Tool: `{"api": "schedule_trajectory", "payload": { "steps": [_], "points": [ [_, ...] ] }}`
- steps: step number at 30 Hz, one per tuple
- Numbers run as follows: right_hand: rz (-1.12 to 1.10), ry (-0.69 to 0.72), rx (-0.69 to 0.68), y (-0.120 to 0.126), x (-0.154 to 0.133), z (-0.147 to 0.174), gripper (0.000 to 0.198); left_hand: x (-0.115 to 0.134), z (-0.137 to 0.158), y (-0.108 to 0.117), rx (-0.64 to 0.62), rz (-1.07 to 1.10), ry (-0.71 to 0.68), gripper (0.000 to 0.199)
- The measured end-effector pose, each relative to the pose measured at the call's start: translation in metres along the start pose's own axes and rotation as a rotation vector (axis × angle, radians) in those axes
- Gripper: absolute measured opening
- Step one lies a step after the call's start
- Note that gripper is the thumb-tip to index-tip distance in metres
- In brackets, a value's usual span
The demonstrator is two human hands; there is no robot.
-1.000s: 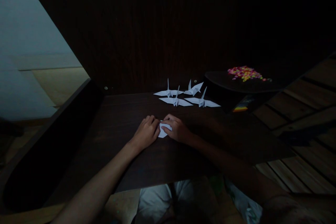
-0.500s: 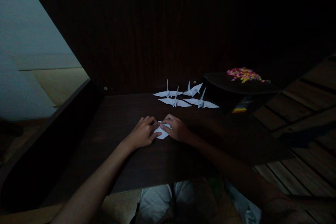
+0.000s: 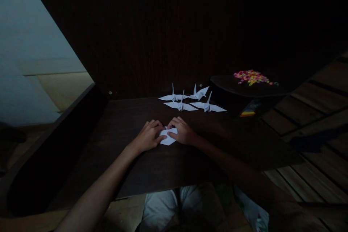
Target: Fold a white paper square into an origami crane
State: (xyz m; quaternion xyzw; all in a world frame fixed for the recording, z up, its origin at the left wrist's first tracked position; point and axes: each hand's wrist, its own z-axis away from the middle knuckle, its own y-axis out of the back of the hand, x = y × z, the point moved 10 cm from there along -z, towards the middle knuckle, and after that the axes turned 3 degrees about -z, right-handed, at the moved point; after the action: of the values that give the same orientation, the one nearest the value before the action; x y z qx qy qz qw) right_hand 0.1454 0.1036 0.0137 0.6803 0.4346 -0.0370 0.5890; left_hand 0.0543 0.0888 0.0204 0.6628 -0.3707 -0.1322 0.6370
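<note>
A small folded piece of white paper (image 3: 168, 139) lies on the dark desk between both hands. My left hand (image 3: 149, 135) grips its left side, thumb on top near the middle and fingers bent at the upper left edge. My right hand (image 3: 182, 131) has hold of the right side, thumb pressed on the paper and fingertips curled at the upper edge. Several white paper cranes (image 3: 181, 106) stand just beyond the hands, wings spread and necks up.
On a raised rounded shelf (image 3: 225, 81) at the right lies a heap of small pink, red and yellow pieces (image 3: 251, 77). A tall dark panel (image 3: 152, 36) closes off the back. A low side board (image 3: 54, 145) runs along the left. Slatted wood (image 3: 320, 174) shows at the lower right.
My fingertips have drawn slightly apart at the paper's upper edge, so more of its white surface shows. The cranes stand where they were.
</note>
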Motion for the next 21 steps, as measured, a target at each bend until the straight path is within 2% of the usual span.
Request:
{"api": "schedule_trajectory", "payload": {
  "steps": [3,10,15,21],
  "points": [
    [0.054,0.077,0.014,0.004,-0.010,0.004,0.013,0.001,0.000,0.000,0.018,0.026,-0.015,0.018],
    [0.091,0.226,-0.054,-0.001,-0.023,0.013,0.010,0.008,0.000,0.001,0.050,0.093,-0.090,0.011],
    [0.117,0.249,-0.025,-0.001,-0.023,0.014,0.003,0.014,0.001,0.000,0.053,0.051,-0.137,0.016],
    [0.216,0.345,-0.009,-0.006,-0.033,0.018,0.007,0.023,0.003,-0.001,0.044,-0.042,-0.190,0.022]
  ]
}}
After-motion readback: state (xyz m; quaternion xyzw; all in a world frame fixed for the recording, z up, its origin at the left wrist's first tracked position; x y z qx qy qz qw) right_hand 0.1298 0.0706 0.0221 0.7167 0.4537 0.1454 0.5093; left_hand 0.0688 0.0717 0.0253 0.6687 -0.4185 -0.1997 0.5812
